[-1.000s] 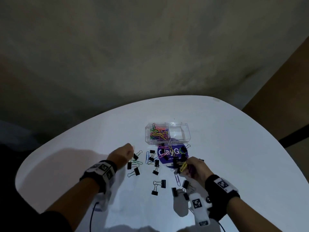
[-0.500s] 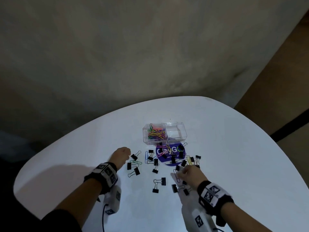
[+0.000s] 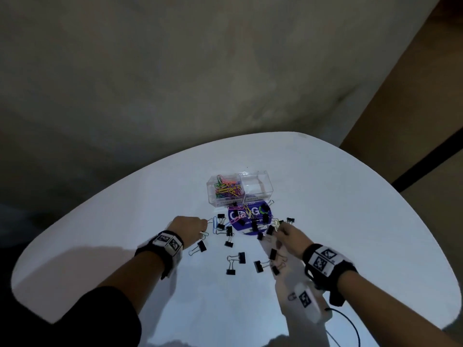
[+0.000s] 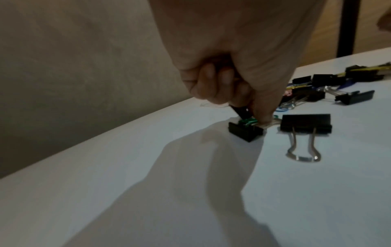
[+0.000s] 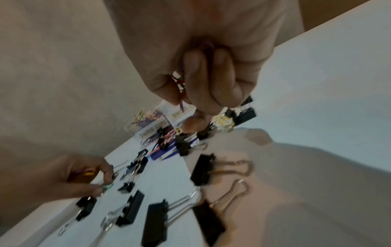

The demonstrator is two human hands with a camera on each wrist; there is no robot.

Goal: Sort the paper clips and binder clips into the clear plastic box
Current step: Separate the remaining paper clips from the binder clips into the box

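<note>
The clear plastic box [image 3: 238,190] stands mid-table; its left compartment holds coloured paper clips [image 3: 226,189] and its right compartment shows nothing inside. My left hand [image 3: 204,227] is curled round several coloured paper clips [image 5: 84,172], and its fingertips pinch a green paper clip [image 4: 247,122] against the table beside a black binder clip [image 4: 245,132]. My right hand [image 3: 278,227] grips a purple paper clip [image 5: 182,83] with others in its fist. Its fingertips [image 5: 198,120] touch a yellow paper clip [image 5: 224,122] by the purple sticker [image 3: 249,217].
Several black binder clips [image 3: 236,257] and a few loose paper clips [image 3: 214,224] lie scattered between my hands, some on the sticker. The white table [image 3: 350,221] curves away at the back, and a cable [image 3: 350,326] runs near its front right edge.
My right hand has dropped from a raised position to the table and reached forward to the yellow clip by the sticker's right edge. My left hand stayed low and pinched the green clip.
</note>
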